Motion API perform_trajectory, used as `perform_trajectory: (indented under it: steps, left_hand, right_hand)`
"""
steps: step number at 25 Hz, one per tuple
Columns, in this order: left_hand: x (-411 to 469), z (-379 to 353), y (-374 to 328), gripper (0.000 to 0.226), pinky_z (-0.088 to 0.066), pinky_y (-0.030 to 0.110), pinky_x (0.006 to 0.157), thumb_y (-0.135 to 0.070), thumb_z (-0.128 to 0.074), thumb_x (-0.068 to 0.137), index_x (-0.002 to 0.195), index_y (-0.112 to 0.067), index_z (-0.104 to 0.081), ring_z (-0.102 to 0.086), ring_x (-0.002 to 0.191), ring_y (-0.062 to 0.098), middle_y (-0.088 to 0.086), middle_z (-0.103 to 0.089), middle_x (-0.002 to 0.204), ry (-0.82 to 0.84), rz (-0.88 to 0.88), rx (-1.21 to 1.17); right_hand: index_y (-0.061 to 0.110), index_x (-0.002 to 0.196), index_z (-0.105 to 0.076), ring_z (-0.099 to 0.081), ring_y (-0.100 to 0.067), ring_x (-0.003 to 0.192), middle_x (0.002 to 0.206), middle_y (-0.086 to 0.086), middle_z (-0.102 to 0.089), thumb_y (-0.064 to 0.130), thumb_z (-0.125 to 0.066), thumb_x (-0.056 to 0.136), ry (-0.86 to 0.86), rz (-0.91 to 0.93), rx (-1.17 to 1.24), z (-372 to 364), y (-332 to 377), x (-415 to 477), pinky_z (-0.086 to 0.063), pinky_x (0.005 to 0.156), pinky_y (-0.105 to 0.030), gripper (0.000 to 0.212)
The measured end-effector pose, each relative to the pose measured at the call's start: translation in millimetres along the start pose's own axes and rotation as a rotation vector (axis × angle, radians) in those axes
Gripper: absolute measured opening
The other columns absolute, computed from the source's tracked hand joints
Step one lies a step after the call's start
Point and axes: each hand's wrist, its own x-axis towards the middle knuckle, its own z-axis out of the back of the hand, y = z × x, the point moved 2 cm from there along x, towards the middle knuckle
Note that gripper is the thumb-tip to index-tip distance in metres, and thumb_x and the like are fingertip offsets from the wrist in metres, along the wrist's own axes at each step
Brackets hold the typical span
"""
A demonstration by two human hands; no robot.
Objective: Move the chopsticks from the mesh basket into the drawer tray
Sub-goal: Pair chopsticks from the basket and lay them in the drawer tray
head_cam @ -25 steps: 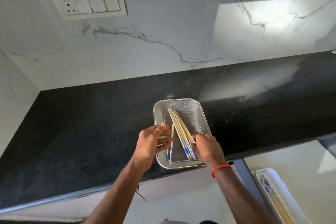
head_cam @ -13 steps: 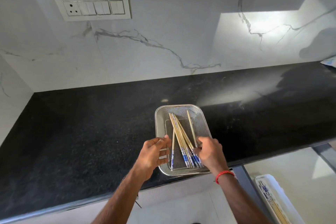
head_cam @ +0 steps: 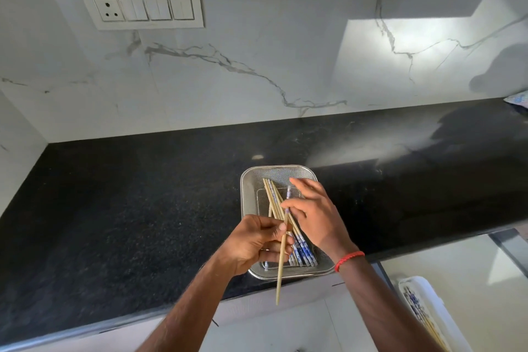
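A rectangular steel mesh basket (head_cam: 249, 180) sits near the front edge of the black counter. Several bamboo chopsticks (head_cam: 273, 200) with blue-and-white patterned ends lie slanted inside it. My left hand (head_cam: 254, 243) is closed around one chopstick (head_cam: 280, 271), held upright over the basket's near rim, its plain tip pointing down past the counter edge. My right hand (head_cam: 314, 214) hovers over the basket with thumb and forefinger pinching the top of that same chopstick, other fingers spread. A white drawer tray (head_cam: 423, 288) at bottom right holds several chopsticks.
The black granite counter (head_cam: 128, 208) runs left and right below a white marble backsplash. A switch panel (head_cam: 143, 7) is on the wall at upper left. A patterned object's corner (head_cam: 518, 99) shows at the far right. Pale floor lies below the counter.
One chopstick has been lifted out of the bundle and now stands upright in my left hand. My right hand moved from the basket's near end up to the chopstick's top.
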Motion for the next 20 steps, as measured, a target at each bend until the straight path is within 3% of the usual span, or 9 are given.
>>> perform_trajectory:
  steps: [2, 4, 6, 9, 14, 17, 20]
  left_hand:
    - [1, -2, 1, 0.033, -0.063, 0.037, 0.065, -0.010, -0.069, 0.090, 0.114, 0.012, -0.064, -0.074, 0.069, 0.026, 0.019, -0.074, 0.085, -0.011, -0.006, -0.018]
    - [4, -1, 1, 0.030, -0.062, 0.039, 0.064, -0.007, -0.066, 0.093, 0.116, 0.012, -0.061, -0.072, 0.070, 0.027, 0.019, -0.072, 0.086, -0.068, -0.034, -0.063]
    - [7, 3, 0, 0.027, -0.062, 0.042, 0.065, -0.006, -0.063, 0.096, 0.116, 0.011, -0.061, -0.071, 0.071, 0.030, 0.019, -0.071, 0.087, -0.138, -0.066, -0.100]
    - [7, 9, -3, 0.019, -0.064, 0.046, 0.069, 0.001, -0.063, 0.093, 0.112, 0.005, -0.065, -0.071, 0.072, 0.032, 0.016, -0.073, 0.087, -0.206, -0.109, -0.119]
    - [8, 16, -6, 0.024, -0.063, 0.046, 0.078, 0.006, -0.064, 0.090, 0.113, -0.001, -0.066, -0.073, 0.074, 0.027, 0.014, -0.075, 0.088, -0.236, -0.161, -0.162]
    - [11, 18, -6, 0.024, -0.064, 0.042, 0.076, 0.005, -0.063, 0.091, 0.114, -0.001, -0.066, -0.073, 0.075, 0.026, 0.015, -0.075, 0.088, -0.258, -0.163, -0.178]
    - [14, 17, -7, 0.022, -0.064, 0.045, 0.073, 0.002, -0.062, 0.093, 0.114, 0.001, -0.065, -0.072, 0.077, 0.029, 0.016, -0.072, 0.092, -0.246, -0.143, -0.216]
  right_hand:
    - [0.030, 0.111, -0.071, -0.041, -0.016, 0.135, 0.145, -0.002, -0.050, 0.007, -0.067, 0.086, -0.039, -0.045, 0.063, -5, -2, 0, -0.047, 0.098, -0.025, 0.034]
    - [0.031, 0.130, -0.059, -0.052, -0.014, 0.123, 0.138, -0.002, -0.056, 0.009, -0.067, 0.088, -0.059, -0.218, 0.196, -14, -14, -5, -0.048, 0.094, -0.023, 0.048]
    - [0.021, 0.136, -0.053, -0.061, -0.016, 0.106, 0.125, -0.008, -0.066, 0.013, -0.067, 0.089, 0.085, -0.377, 0.171, -26, -27, -14, -0.049, 0.089, -0.023, 0.050]
    - [0.012, 0.133, -0.056, -0.066, -0.021, 0.106, 0.112, -0.010, -0.071, 0.015, -0.069, 0.088, 0.281, -0.440, 0.033, -46, -38, -28, -0.054, 0.093, -0.032, 0.046]
    - [0.006, 0.128, -0.058, -0.071, -0.020, 0.090, 0.094, -0.009, -0.075, 0.011, -0.072, 0.084, 0.319, -0.500, 0.074, -58, -38, -23, -0.058, 0.084, -0.036, 0.047]
    - [0.006, 0.110, -0.071, -0.072, -0.021, 0.089, 0.092, -0.009, -0.076, 0.009, -0.070, 0.083, 0.271, -0.544, 0.145, -52, -41, -20, -0.058, 0.082, -0.033, 0.028]
    - [0.010, 0.099, -0.076, -0.071, -0.013, 0.080, 0.089, -0.001, -0.076, 0.011, -0.069, 0.084, 0.092, -0.573, 0.232, -32, -36, -16, -0.058, 0.076, -0.024, 0.017]
